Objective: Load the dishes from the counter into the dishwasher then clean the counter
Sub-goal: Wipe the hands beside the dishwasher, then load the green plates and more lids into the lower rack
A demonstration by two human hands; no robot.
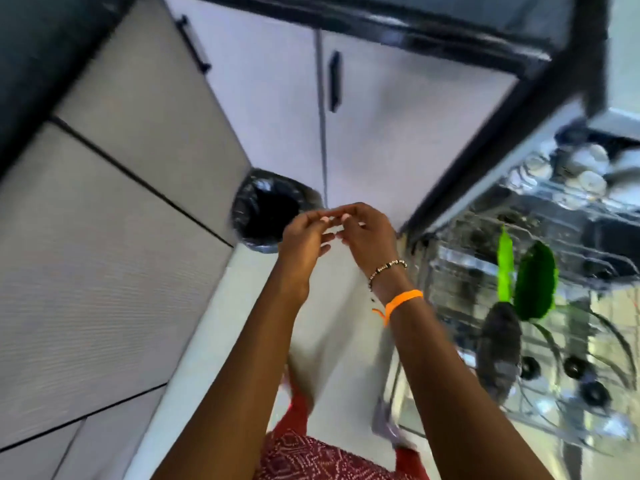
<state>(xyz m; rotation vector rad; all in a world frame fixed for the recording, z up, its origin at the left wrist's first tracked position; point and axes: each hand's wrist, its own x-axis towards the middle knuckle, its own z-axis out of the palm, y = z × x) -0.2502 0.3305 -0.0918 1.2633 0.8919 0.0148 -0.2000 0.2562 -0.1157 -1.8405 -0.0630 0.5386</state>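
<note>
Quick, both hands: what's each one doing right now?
Left hand: fingers curled, meeting the right; holding anything cannot be told.
Right hand: same, fingertips touching the left; blurred.

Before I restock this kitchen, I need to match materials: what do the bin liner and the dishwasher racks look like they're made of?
The bin liner looks like thin glossy black plastic film: it crinkles and catches highlights at the rim. The dishwasher racks look like shiny metal wire, judging by the thin curved rods with bright reflections; blur leaves any coating unclear.

Bin (266, 211) left of hands, dishwasher rack (540, 271) on right w/ dishes in it.
</note>
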